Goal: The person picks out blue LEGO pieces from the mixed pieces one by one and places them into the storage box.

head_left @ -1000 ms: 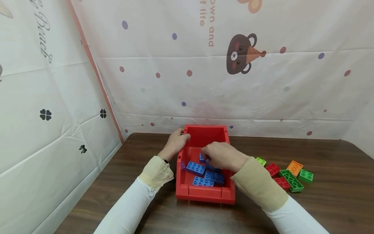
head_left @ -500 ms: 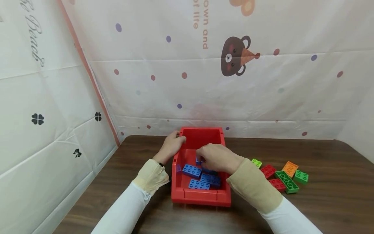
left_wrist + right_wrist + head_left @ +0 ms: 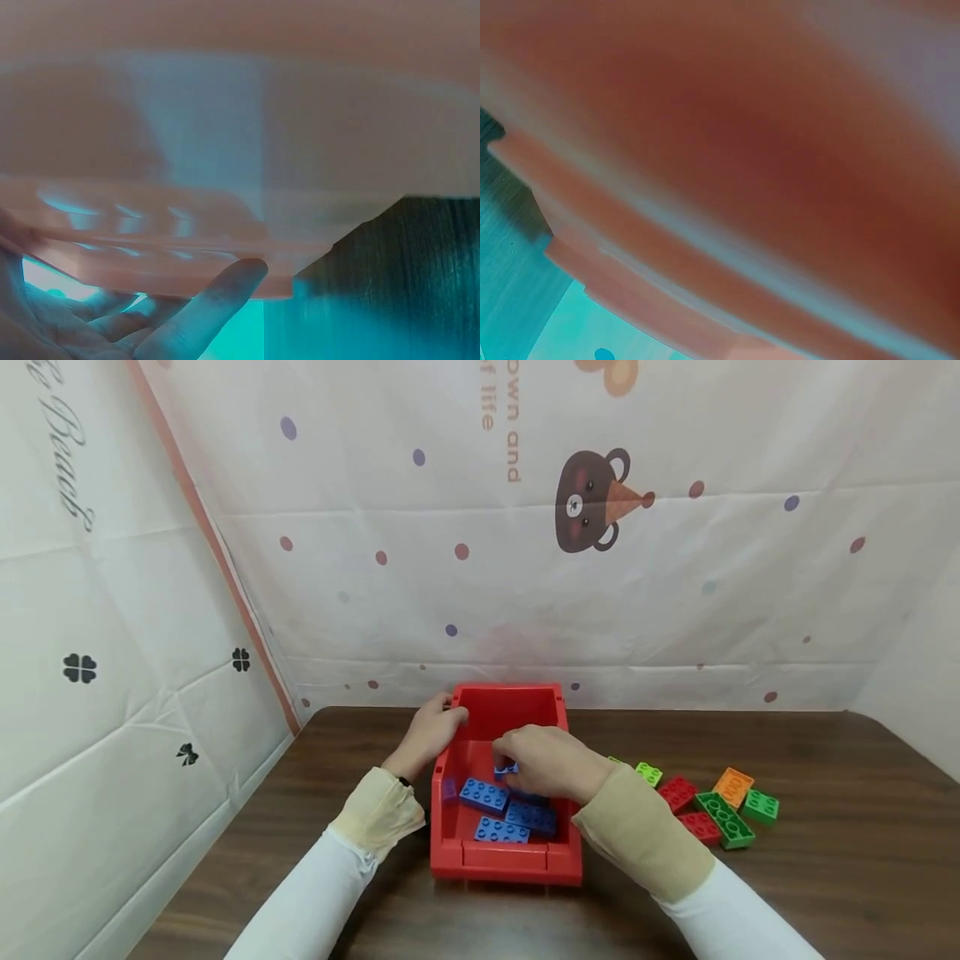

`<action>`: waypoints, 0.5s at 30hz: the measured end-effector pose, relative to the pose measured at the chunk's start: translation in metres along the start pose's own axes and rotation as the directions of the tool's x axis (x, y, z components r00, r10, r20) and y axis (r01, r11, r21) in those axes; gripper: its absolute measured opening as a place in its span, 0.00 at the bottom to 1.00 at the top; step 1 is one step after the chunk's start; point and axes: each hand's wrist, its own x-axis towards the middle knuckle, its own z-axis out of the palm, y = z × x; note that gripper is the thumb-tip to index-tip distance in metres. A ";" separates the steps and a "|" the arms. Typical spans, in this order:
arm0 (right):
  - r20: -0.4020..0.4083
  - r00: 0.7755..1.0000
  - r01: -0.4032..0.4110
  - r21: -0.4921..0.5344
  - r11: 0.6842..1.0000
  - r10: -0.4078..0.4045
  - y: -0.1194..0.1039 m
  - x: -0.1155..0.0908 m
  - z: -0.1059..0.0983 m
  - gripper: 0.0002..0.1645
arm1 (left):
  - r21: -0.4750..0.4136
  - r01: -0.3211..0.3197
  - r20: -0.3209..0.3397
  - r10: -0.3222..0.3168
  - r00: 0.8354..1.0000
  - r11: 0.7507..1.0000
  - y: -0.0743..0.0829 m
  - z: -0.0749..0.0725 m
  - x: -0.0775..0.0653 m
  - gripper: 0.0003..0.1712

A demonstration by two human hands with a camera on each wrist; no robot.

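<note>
A red bin (image 3: 517,860) sits on the dark wooden table (image 3: 825,877) with several blue bricks (image 3: 495,814) inside. My left hand (image 3: 433,731) grips the bin's far left rim. My right hand (image 3: 542,764) reaches into the bin and pinches a small blue brick (image 3: 506,769) at its fingertips. In the left wrist view the fingers (image 3: 202,304) lie under the blurred bin wall (image 3: 225,150). The right wrist view shows only the blurred red bin (image 3: 727,165) close up.
Right of the bin lie loose bricks: a lime one (image 3: 648,773), two red ones (image 3: 677,793), a long green one (image 3: 724,819), an orange one (image 3: 733,786) and a small green one (image 3: 761,806). Patterned cloth walls (image 3: 525,568) stand behind and to the left.
The view has drifted so the bin and hands sit slightly further left. My right hand has shifted a little left inside the bin, still at the small blue brick. The left hand stays on the rim.
</note>
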 end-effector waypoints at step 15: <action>-0.011 1.000 0.003 0.001 1.000 -0.003 0.000 0.001 0.000 0.13 | 0.005 -0.006 -0.009 0.006 1.000 1.000 0.001 -0.001 -0.001 0.18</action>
